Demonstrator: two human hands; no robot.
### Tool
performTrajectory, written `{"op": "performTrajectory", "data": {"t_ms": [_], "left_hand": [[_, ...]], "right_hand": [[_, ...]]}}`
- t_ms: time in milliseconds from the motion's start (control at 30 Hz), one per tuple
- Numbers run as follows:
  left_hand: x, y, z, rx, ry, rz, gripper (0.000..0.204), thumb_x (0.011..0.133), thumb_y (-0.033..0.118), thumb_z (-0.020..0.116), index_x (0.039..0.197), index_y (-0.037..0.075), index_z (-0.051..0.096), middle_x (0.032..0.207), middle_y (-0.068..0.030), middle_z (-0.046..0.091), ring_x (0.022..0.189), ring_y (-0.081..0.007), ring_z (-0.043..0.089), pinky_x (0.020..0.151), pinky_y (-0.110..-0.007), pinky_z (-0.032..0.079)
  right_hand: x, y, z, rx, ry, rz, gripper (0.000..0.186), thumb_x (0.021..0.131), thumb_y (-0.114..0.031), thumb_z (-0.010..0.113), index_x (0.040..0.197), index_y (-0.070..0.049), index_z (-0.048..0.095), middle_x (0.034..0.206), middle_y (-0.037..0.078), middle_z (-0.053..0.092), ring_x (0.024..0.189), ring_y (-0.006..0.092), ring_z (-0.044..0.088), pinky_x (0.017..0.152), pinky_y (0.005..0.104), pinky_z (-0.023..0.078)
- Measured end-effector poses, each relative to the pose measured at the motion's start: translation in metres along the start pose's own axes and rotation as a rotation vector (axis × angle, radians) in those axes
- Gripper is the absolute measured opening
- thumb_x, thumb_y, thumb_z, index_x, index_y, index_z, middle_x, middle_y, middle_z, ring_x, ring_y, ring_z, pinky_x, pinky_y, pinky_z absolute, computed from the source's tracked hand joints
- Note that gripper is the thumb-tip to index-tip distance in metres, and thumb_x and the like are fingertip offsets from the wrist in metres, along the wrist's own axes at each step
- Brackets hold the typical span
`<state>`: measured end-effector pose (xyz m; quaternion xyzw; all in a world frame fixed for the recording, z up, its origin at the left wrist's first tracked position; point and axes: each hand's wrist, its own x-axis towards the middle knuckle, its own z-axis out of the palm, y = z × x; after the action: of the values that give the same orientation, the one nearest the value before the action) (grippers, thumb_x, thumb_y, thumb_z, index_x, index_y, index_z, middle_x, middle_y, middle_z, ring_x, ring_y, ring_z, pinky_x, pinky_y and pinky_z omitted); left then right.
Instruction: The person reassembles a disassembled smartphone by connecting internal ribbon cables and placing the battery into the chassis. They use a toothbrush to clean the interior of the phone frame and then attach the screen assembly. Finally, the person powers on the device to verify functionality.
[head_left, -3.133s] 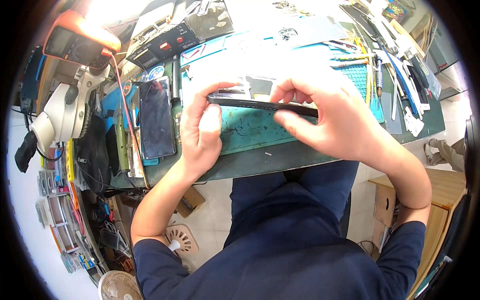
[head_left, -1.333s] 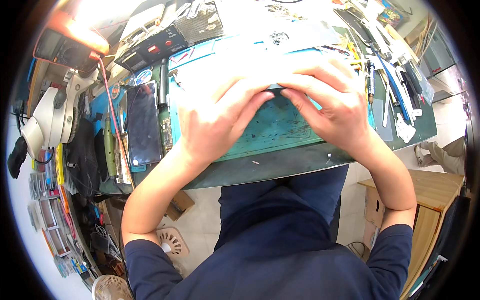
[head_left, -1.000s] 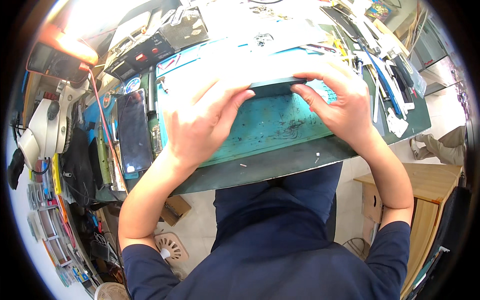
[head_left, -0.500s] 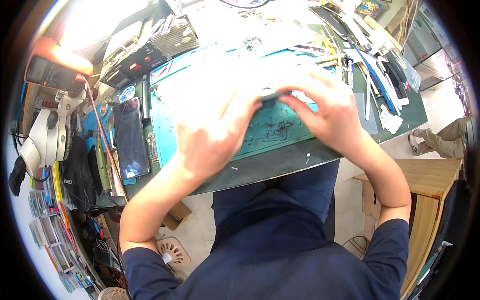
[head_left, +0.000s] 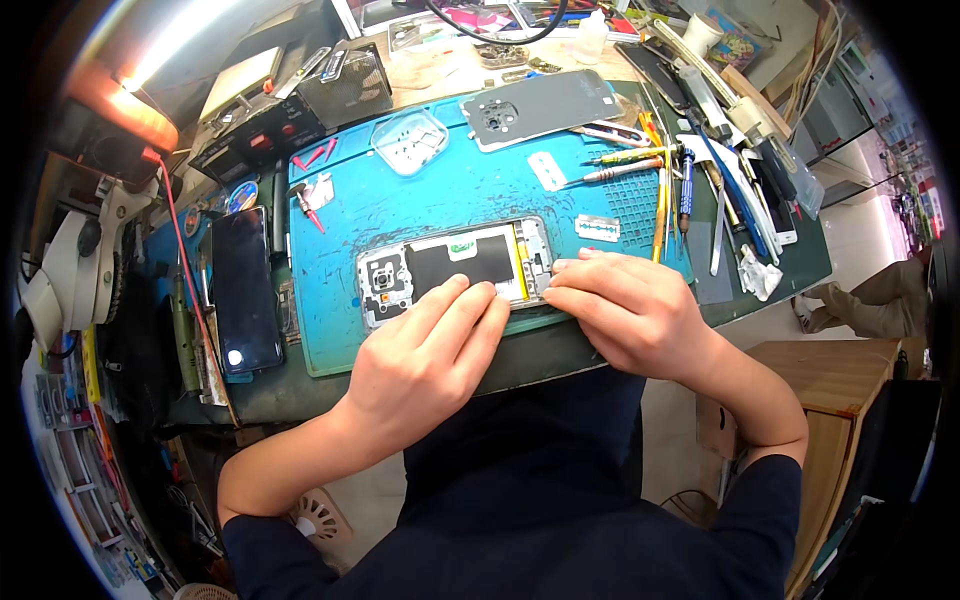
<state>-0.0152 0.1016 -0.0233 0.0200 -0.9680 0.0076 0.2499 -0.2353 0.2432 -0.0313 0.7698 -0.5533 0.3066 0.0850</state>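
An opened smartphone point(head_left: 462, 262) lies face down on the blue work mat point(head_left: 400, 200), its back off. Inside show camera rings at its left end, a black panel in the middle and a yellow strip toward the right. My left hand point(head_left: 430, 340) grips the phone's near long edge, fingers together over its lower side; the thumb is hidden. At the right end, my right hand point(head_left: 630, 305) has its fingers closed at the near corner. Its thumb tip is mostly hidden.
Beyond the phone lie a grey back cover point(head_left: 545, 105), a clear tray of small parts point(head_left: 409, 140) and a razor blade point(head_left: 598, 228). Screwdrivers and tweezers point(head_left: 620, 170) crowd the right. Another dark phone point(head_left: 246, 290) is at the left, below an orange multimeter point(head_left: 120, 140).
The phone, held up and seen edge-on before, now lies flat on the mat with its inside showing. Both hands have come down and nearer to me. The glare over the bench has faded.
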Motion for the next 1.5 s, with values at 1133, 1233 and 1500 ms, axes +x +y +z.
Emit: {"op": "performTrajectory", "data": {"t_ms": [1133,1233,1500], "left_hand": [[0.039,-0.034,0.0,-0.301,-0.228,-0.224,0.071,0.071,0.034,0.086,0.127,-0.003,0.063,0.114,-0.0127,0.06,0.103,-0.0316,0.059,0.09,-0.041,0.051],[0.04,-0.034,-0.002,-0.287,-0.239,-0.215,0.07,0.072,0.032,0.087,0.128,-0.003,0.062,0.116,-0.0133,0.06,0.105,-0.0317,0.06,0.09,-0.041,0.052],[0.013,-0.056,-0.019,-0.418,-0.074,-0.275,0.073,0.07,0.033,0.09,0.131,0.001,0.064,0.124,-0.0147,0.061,0.113,-0.033,0.06,0.096,-0.042,0.05]], "right_hand": [[0.021,0.011,0.006,-0.133,-0.056,0.109,0.035,0.072,-0.006,0.071,0.107,0.0,0.074,0.116,0.006,0.071,0.1,0.0252,0.066,0.089,0.0415,0.049],[0.024,0.013,0.007,-0.115,-0.072,0.112,0.036,0.069,-0.001,0.067,0.105,0.0,0.074,0.111,0.007,0.072,0.099,0.0255,0.067,0.088,0.0395,0.05],[0.064,0.007,0.011,-0.039,-0.088,0.109,0.033,0.08,-0.01,0.075,0.112,0.0,0.072,0.109,0.01,0.07,0.098,0.0277,0.066,0.087,0.0397,0.052]]}}
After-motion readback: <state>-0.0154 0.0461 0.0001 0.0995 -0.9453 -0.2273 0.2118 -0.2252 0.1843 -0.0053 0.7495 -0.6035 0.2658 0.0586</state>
